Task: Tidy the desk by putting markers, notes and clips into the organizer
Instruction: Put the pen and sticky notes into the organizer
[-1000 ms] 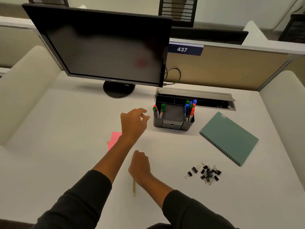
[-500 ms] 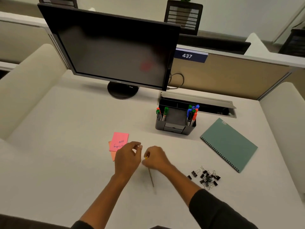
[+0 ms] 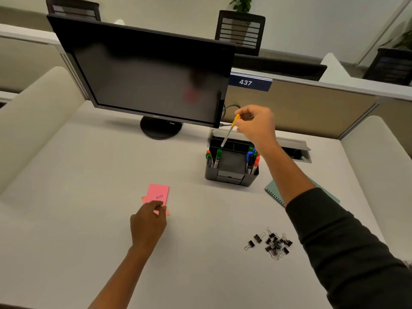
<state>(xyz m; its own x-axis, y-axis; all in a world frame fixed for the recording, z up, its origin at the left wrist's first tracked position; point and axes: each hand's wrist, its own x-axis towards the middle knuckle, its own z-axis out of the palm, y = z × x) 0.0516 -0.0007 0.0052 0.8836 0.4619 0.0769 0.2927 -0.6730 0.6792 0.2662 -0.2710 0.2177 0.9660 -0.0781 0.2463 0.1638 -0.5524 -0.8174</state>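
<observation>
Yellow-capped pen (image 3: 229, 130): lifted off the desk, now pinched in right hand (image 3: 256, 128), tip just below over organizer (image 3: 231, 166). Left hand (image 3: 148, 221) newly pinching pink notes (image 3: 157, 197); drop-in imminent.

White "437" on a dark blue rectangular plate (image 3: 250, 82), fixed to the top edge of the beige partition panel (image 3: 301, 108). Dark handwriting on the pink sticky note (image 3: 158, 194) — upside down, roughly "520". Small logo on the black monitor's lower bezel (image 3: 155, 116) — too small to read.
</observation>
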